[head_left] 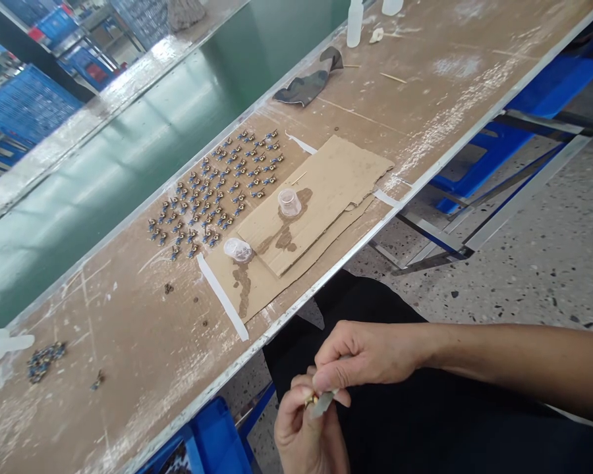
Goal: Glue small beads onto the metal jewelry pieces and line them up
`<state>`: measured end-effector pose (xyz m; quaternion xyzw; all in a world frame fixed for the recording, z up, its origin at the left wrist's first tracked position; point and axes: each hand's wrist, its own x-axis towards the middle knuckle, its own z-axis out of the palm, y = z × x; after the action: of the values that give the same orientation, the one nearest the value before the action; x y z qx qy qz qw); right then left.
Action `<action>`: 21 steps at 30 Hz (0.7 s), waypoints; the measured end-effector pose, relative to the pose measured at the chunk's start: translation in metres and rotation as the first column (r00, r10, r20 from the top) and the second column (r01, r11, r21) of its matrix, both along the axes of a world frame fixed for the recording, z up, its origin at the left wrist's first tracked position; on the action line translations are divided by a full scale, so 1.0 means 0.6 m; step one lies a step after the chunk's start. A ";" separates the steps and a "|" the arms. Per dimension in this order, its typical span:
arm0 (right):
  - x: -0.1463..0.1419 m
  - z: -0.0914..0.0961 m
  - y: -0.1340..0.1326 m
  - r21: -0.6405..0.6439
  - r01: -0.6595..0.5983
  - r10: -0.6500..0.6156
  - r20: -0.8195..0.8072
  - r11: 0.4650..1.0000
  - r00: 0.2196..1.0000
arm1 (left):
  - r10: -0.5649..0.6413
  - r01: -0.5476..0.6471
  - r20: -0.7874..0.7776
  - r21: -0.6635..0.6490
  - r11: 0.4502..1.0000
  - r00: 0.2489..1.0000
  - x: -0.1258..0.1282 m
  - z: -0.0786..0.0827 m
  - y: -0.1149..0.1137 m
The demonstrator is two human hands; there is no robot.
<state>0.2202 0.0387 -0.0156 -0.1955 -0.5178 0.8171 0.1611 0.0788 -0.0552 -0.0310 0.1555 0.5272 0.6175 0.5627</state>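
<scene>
Low in the head view, over dark-clothed legs, my left hand (306,428) is closed with a small gold-coloured piece (311,399) pinched at its fingertips. My right hand (370,355) comes in from the right, fingers closed and touching the left. Between the two hands shows a small flat grey-green piece (322,404), seemingly in the right fingers; its kind is unclear. Beyond them on the table (138,342), many small blue-and-gold pieces (217,181) are spread in rows. Two small clear cups (290,202) stand beside wet stains on stacked cardboard (336,174).
A heap of similar small pieces (44,361) lies at left near a white bag-like thing (0,347). A dark cloth (306,85), thin sticks (393,78) and a white bottle (354,24) are farther back. A blue bin (217,438) is below the table edge, and a blue stool (494,145) at right.
</scene>
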 end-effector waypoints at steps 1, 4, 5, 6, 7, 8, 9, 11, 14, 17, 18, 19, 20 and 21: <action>-0.001 -0.001 -0.001 -0.017 -0.003 0.003 0.003 1.000 1.000 | 0.001 0.000 -0.024 0.036 0.999 1.000 -0.005 -0.005 0.000; -0.003 -0.002 -0.005 -0.049 0.020 -0.019 0.016 0.999 1.000 | -0.028 0.038 -0.070 0.141 0.989 0.997 -0.018 -0.020 0.001; -0.005 -0.003 -0.006 -0.045 0.042 -0.041 0.020 0.998 0.999 | -0.031 0.043 -0.075 0.157 0.987 0.997 -0.020 -0.023 0.001; -0.007 -0.003 -0.008 -0.034 0.071 -0.070 0.023 0.997 0.997 | -0.019 0.030 -0.072 0.152 0.988 0.997 -0.021 -0.025 0.001; -0.009 -0.002 -0.009 -0.020 0.102 -0.101 0.024 0.995 0.995 | 0.003 0.004 -0.060 0.124 0.992 0.998 -0.021 -0.026 0.000; -0.011 -0.002 -0.010 -0.008 0.131 -0.131 0.024 0.991 0.991 | 0.029 -0.026 -0.044 0.085 0.996 0.999 -0.019 -0.027 -0.001; -0.013 -0.002 -0.011 0.001 0.157 -0.157 0.026 0.988 0.987 | 0.059 -0.058 -0.027 0.047 0.997 0.998 -0.017 -0.027 -0.003; -0.017 -0.001 -0.013 0.010 0.189 -0.189 0.040 0.982 0.981 | 0.095 -0.095 0.001 -0.003 0.995 0.995 -0.014 -0.027 -0.005; -0.021 -0.002 -0.014 0.013 0.219 -0.220 0.064 0.976 0.973 | 0.081 -0.081 0.009 0.004 0.997 0.997 -0.013 -0.030 -0.006; -0.020 -0.009 -0.010 0.010 0.307 -0.307 0.084 0.952 0.948 | 0.030 -0.029 0.000 0.115 0.993 1.000 -0.014 -0.031 -0.002; -0.020 -0.011 -0.008 -0.003 0.339 -0.337 0.089 0.941 0.937 | 0.020 -0.021 0.007 0.138 0.990 1.000 -0.013 -0.028 0.001; -0.019 -0.014 -0.006 -0.027 0.363 -0.359 0.090 0.931 0.929 | 0.021 -0.024 0.021 0.132 0.991 1.000 -0.011 -0.024 0.003; -0.018 -0.016 -0.004 -0.059 0.375 -0.370 0.087 0.925 0.925 | 0.032 -0.035 0.040 0.094 0.995 0.999 -0.009 -0.018 0.006; -0.017 -0.017 -0.002 -0.095 0.381 -0.375 0.079 0.920 0.924 | 0.048 -0.050 0.060 0.039 0.998 0.997 -0.005 -0.012 0.009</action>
<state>0.2099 0.0373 -0.0258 -0.3244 -0.4297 0.7914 0.2896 0.0756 -0.0496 -0.0382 0.1356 0.5014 0.6458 0.5595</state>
